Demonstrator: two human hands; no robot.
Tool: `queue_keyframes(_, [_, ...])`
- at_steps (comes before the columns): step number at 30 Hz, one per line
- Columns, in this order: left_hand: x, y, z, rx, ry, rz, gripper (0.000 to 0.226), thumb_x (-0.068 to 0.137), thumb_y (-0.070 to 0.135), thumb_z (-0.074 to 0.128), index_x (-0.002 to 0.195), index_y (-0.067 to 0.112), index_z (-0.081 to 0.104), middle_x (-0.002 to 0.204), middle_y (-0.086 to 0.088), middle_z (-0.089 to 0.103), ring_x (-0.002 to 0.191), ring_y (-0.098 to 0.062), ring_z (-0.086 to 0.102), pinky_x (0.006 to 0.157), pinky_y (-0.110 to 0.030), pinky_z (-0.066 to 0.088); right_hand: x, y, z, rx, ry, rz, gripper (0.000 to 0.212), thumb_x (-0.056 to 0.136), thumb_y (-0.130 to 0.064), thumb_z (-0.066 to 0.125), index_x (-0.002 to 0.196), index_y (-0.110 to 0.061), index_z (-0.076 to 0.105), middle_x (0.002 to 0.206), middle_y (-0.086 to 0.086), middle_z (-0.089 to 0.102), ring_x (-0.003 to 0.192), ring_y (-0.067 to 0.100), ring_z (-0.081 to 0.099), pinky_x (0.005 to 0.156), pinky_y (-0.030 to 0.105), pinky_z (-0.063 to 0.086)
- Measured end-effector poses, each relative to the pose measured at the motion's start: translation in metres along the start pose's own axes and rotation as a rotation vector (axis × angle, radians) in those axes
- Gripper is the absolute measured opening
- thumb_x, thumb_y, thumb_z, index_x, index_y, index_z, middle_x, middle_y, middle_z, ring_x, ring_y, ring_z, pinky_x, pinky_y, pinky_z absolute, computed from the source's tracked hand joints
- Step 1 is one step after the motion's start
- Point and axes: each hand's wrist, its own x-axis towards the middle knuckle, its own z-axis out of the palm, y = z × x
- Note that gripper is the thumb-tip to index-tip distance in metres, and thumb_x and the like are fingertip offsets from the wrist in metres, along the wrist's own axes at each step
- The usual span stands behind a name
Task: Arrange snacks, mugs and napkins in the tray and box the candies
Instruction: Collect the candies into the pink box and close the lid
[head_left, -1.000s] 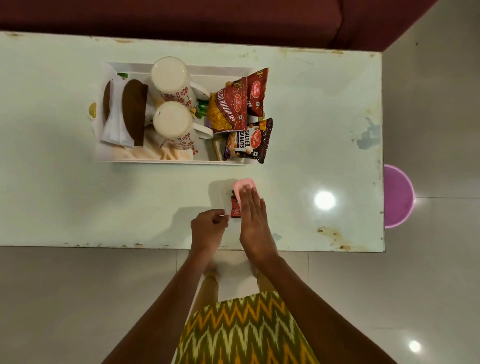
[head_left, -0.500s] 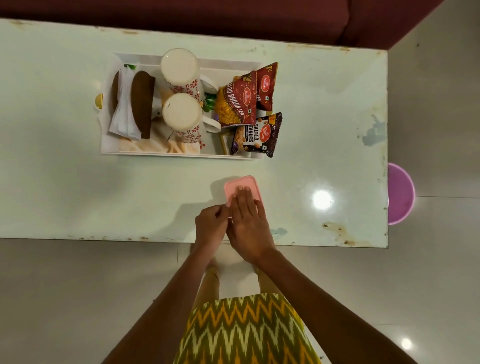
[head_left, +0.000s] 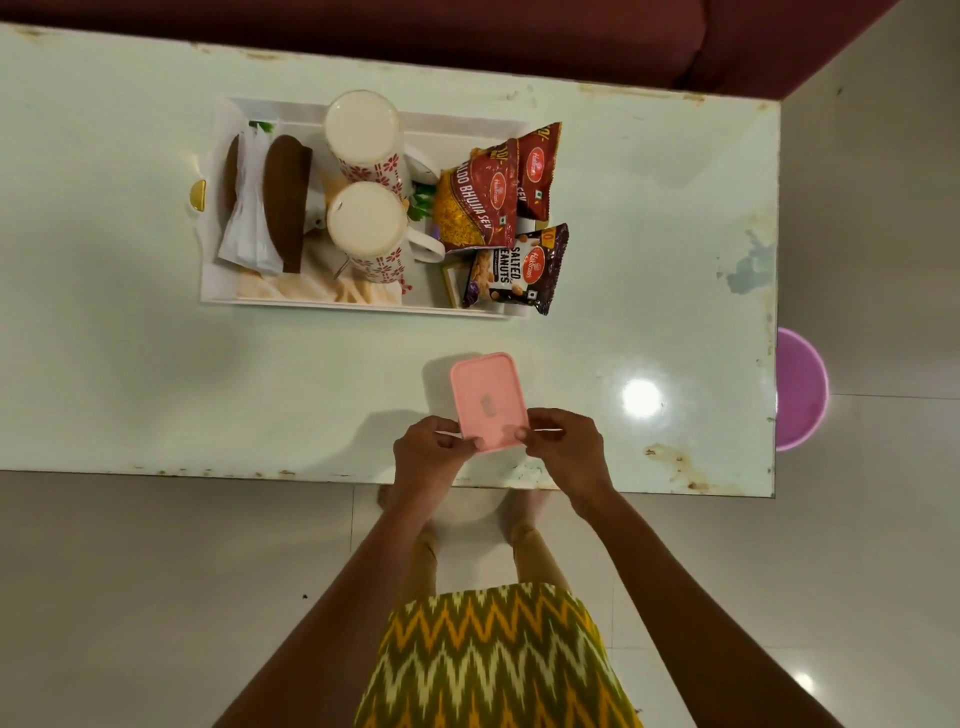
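A small box with a pink lid (head_left: 485, 397) lies on the pale table (head_left: 130, 374) near its front edge. My left hand (head_left: 428, 447) pinches the box's near left corner and my right hand (head_left: 563, 447) grips its near right corner. The candies are hidden under the lid. Farther back stands a white tray (head_left: 218, 283) holding two white mugs with red flowers (head_left: 366, 223), a wooden napkin holder with white napkins (head_left: 260, 208), two red sev packets (head_left: 478, 200) and a salted peanuts packet (head_left: 517, 270).
A dark red sofa (head_left: 467, 31) runs behind the table. A purple stool (head_left: 802, 389) stands on the tiled floor at the table's right end. A ceiling light reflects off the table to the right of the box.
The pink lid, held over the box by my right hand, now lies flat on it and the red candies are covered. Both hands have shifted to the near corners.
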Motion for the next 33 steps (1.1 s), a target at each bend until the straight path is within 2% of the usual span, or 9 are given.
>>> queue_keyframes(3, [-0.001, 0.001, 0.003, -0.074, 0.019, -0.032, 0.022, 0.071, 0.010, 0.076, 0.085, 0.004, 0.060, 0.081, -0.015, 0.070, 0.071, -0.029, 0.070, 0.076, -0.041, 0.058, 0.002, 0.000, 0.001, 0.063, 0.042, 0.066, 0.025, 0.075, -0.011, 0.075, 0.099, -0.004, 0.069, 0.086, 0.009, 0.070, 0.072, 0.022, 0.067, 0.081, 0.036, 0.057])
queue_keyframes(10, [0.003, 0.001, 0.008, -0.097, 0.076, -0.078, 0.021, 0.069, 0.009, 0.078, 0.069, 0.013, 0.057, 0.072, -0.012, 0.069, 0.058, -0.017, 0.067, 0.066, -0.030, 0.058, 0.014, -0.006, 0.004, 0.019, 0.072, 0.156, 0.014, 0.073, -0.003, 0.075, 0.085, -0.001, 0.068, 0.067, 0.003, 0.064, 0.053, 0.012, 0.063, 0.057, 0.016, 0.055])
queue_keyframes(14, [0.004, 0.004, 0.003, -0.029, 0.049, -0.081, 0.020, 0.068, 0.015, 0.079, 0.077, 0.009, 0.062, 0.083, -0.014, 0.072, 0.069, -0.022, 0.069, 0.074, -0.035, 0.058, 0.012, -0.008, 0.004, -0.044, 0.062, 0.133, 0.012, 0.075, -0.008, 0.074, 0.085, -0.005, 0.067, 0.071, 0.002, 0.064, 0.063, 0.017, 0.063, 0.076, 0.033, 0.057])
queue_keyframes(18, [0.013, 0.015, -0.005, 0.021, 0.017, -0.013, 0.037, 0.069, 0.025, 0.078, 0.098, 0.010, 0.062, 0.094, -0.001, 0.066, 0.086, -0.017, 0.062, 0.082, -0.028, 0.050, 0.019, -0.017, -0.002, -0.202, 0.011, 0.031, 0.042, 0.073, -0.028, 0.076, 0.107, -0.009, 0.061, 0.093, -0.001, 0.059, 0.090, 0.016, 0.058, 0.080, 0.026, 0.048])
queue_keyframes(21, [0.023, 0.032, -0.009, -0.061, 0.113, 0.051, 0.038, 0.075, 0.029, 0.073, 0.106, 0.011, 0.062, 0.099, -0.002, 0.067, 0.086, -0.014, 0.058, 0.080, -0.025, 0.046, 0.031, -0.036, -0.002, -0.147, 0.059, -0.112, 0.042, 0.075, -0.025, 0.076, 0.108, -0.004, 0.062, 0.095, 0.002, 0.061, 0.087, 0.013, 0.056, 0.079, 0.021, 0.045])
queue_keyframes(24, [0.034, 0.046, -0.008, -0.106, 0.123, 0.026, 0.041, 0.075, 0.029, 0.073, 0.109, 0.007, 0.064, 0.106, -0.011, 0.069, 0.094, -0.025, 0.063, 0.090, -0.036, 0.051, 0.047, -0.053, 0.004, -0.038, 0.026, -0.074, 0.037, 0.075, -0.019, 0.076, 0.106, -0.002, 0.065, 0.092, 0.005, 0.063, 0.083, 0.013, 0.056, 0.077, 0.021, 0.044])
queue_keyframes(27, [0.041, 0.052, -0.006, -0.082, 0.127, 0.015, 0.031, 0.071, 0.021, 0.077, 0.096, 0.003, 0.069, 0.098, -0.016, 0.071, 0.092, -0.032, 0.066, 0.088, -0.042, 0.053, 0.058, -0.059, 0.011, -0.079, 0.024, -0.070, 0.026, 0.073, -0.013, 0.076, 0.095, -0.001, 0.068, 0.090, 0.008, 0.064, 0.080, 0.015, 0.054, 0.071, 0.021, 0.043])
queue_keyframes(30, [0.047, 0.050, -0.006, -0.123, 0.149, -0.014, 0.020, 0.067, 0.012, 0.080, 0.080, 0.003, 0.069, 0.090, -0.019, 0.071, 0.085, -0.033, 0.067, 0.084, -0.045, 0.055, 0.067, -0.061, 0.015, -0.089, 0.019, -0.022, 0.018, 0.070, -0.007, 0.078, 0.084, -0.002, 0.069, 0.077, 0.000, 0.060, 0.076, 0.015, 0.053, 0.061, 0.017, 0.042])
queue_keyframes(33, [0.052, 0.050, -0.005, -0.050, 0.175, 0.016, 0.018, 0.065, 0.013, 0.081, 0.074, 0.005, 0.068, 0.086, -0.018, 0.071, 0.082, -0.033, 0.067, 0.081, -0.044, 0.056, 0.073, -0.063, 0.019, -0.130, 0.027, 0.000, 0.015, 0.069, -0.006, 0.078, 0.079, -0.002, 0.068, 0.073, -0.001, 0.058, 0.075, 0.015, 0.055, 0.066, 0.023, 0.044])
